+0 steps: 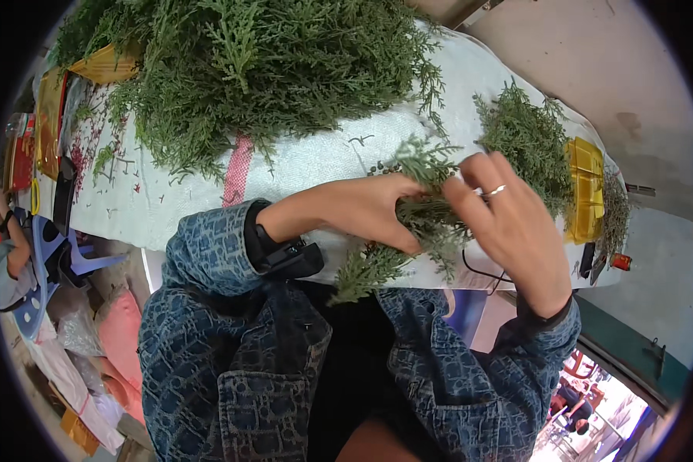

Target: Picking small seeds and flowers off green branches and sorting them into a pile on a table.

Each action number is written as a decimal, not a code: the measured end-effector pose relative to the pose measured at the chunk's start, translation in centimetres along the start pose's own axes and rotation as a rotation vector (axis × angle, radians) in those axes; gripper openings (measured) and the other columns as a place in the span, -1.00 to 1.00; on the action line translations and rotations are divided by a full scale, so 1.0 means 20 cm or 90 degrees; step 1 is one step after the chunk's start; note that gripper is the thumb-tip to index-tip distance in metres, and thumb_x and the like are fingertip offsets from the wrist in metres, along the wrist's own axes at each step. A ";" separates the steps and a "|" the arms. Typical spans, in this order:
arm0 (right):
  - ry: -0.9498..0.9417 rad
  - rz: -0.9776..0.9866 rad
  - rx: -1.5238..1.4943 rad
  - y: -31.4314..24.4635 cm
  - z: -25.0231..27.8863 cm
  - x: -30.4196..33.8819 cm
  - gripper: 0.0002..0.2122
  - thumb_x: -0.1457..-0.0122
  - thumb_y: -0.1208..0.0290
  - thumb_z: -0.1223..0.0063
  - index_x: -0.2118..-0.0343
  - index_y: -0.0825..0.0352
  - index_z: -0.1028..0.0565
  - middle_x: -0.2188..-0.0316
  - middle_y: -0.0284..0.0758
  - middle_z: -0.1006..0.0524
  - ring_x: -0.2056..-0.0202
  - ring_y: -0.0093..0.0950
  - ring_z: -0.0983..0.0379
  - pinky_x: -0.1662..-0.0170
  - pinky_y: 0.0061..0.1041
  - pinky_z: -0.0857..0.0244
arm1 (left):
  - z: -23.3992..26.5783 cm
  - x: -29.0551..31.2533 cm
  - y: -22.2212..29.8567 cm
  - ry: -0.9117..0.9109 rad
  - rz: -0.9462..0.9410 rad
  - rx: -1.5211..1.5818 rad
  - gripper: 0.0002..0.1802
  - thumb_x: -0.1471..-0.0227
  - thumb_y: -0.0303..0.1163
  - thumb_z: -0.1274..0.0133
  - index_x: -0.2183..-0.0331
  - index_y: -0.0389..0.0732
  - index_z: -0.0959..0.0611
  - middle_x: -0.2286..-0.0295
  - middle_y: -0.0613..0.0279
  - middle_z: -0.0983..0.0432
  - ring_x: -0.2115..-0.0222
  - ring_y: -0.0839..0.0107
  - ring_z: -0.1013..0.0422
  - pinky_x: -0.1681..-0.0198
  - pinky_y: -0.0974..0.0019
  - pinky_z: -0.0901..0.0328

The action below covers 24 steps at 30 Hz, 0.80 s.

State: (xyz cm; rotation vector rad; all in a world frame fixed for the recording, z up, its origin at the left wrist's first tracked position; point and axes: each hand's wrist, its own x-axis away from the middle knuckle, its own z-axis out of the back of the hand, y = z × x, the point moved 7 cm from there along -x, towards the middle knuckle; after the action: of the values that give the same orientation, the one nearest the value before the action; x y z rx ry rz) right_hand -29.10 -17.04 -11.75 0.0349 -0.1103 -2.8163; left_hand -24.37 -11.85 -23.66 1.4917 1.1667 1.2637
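Observation:
A small bunch of green evergreen sprigs point(431, 219) is in front of me, over the table's near side. My left hand point(366, 209) is wrapped round it, thumb on the near side, with leafy ends hanging below the wrist. At its right, my right hand point(508, 219), with a silver ring, has bent fingers closed against the bunch; whatever they pinch is hidden. One sprig tip point(425, 158) just beyond the hands is smeared by motion. Below the right hand a thin dark loop point(479, 269) shows, like wire or cord.
A large heap of evergreen sprigs point(277, 69) covers the far side of the white woven sheet point(308, 158). To the right are a smaller pile point(523, 127) and a yellow plastic basket point(585, 189). A blue plastic chair point(42, 269) and another person's arm point(14, 239) are far left.

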 end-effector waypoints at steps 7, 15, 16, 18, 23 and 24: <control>0.006 -0.077 -0.024 0.09 0.11 0.03 -0.69 0.17 0.55 0.00 0.25 0.33 -0.38 0.40 -0.29 -0.29 0.32 -0.34 -0.31 0.32 -0.42 -0.30 | -0.01 0.02 0.09 -0.058 0.068 0.068 -0.23 0.19 -0.19 -0.24 -0.04 -0.34 -0.37 0.24 0.12 -0.47 0.43 0.48 -0.43 0.57 0.43 -0.31; 0.158 -0.125 0.008 0.12 0.28 0.09 -0.75 0.26 0.57 -0.06 0.39 0.37 -0.43 0.49 -0.28 -0.30 0.42 -0.33 -0.30 0.41 -0.41 -0.22 | 0.03 0.09 0.04 0.027 0.234 0.036 -0.16 0.20 -0.13 -0.24 -0.08 -0.32 -0.35 0.05 -0.01 -0.37 0.17 0.38 -0.36 0.15 0.35 -0.29; 0.162 -0.147 0.018 0.13 0.29 0.11 -0.77 0.26 0.58 -0.07 0.41 0.38 -0.44 0.50 -0.28 -0.30 0.42 -0.33 -0.30 0.41 -0.42 -0.21 | 0.05 0.08 0.06 0.039 0.176 -0.001 -0.17 0.19 -0.11 -0.23 -0.08 -0.32 -0.35 0.04 -0.03 -0.36 0.15 0.35 -0.35 0.10 0.33 -0.27; 0.259 -0.245 0.000 0.19 0.33 0.17 -0.78 0.27 0.59 -0.09 0.43 0.38 -0.45 0.51 -0.28 -0.30 0.43 -0.33 -0.29 0.42 -0.44 -0.19 | 0.04 0.04 0.11 0.040 0.015 -0.034 -0.19 0.17 -0.10 -0.22 -0.07 -0.32 -0.38 0.05 -0.05 -0.37 0.12 0.29 -0.35 0.03 0.29 -0.23; 0.281 -0.267 0.028 0.27 0.31 0.27 -0.74 0.31 0.65 -0.18 0.43 0.35 -0.48 0.54 -0.29 -0.31 0.46 -0.36 -0.28 0.40 -0.46 -0.17 | 0.05 0.01 0.11 0.139 -0.180 0.017 -0.43 0.09 -0.29 -0.14 0.00 -0.26 -0.47 0.14 0.09 -0.47 0.12 0.29 -0.38 -0.07 0.20 -0.16; 0.296 -0.279 0.032 0.29 0.31 0.30 -0.70 0.32 0.70 -0.20 0.41 0.36 -0.48 0.53 -0.28 -0.32 0.44 -0.33 -0.32 0.35 -0.48 -0.21 | 0.06 0.01 0.14 0.150 -0.235 0.025 -0.49 0.08 -0.38 -0.11 0.02 -0.23 -0.50 0.16 0.18 -0.50 0.12 0.32 -0.39 -0.12 0.18 -0.12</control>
State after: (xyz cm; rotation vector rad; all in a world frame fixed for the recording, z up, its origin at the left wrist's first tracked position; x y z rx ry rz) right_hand -33.15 -23.92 -5.26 0.8097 -0.0715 -3.1409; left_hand -22.89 -12.20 -21.10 1.1068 1.5477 1.1837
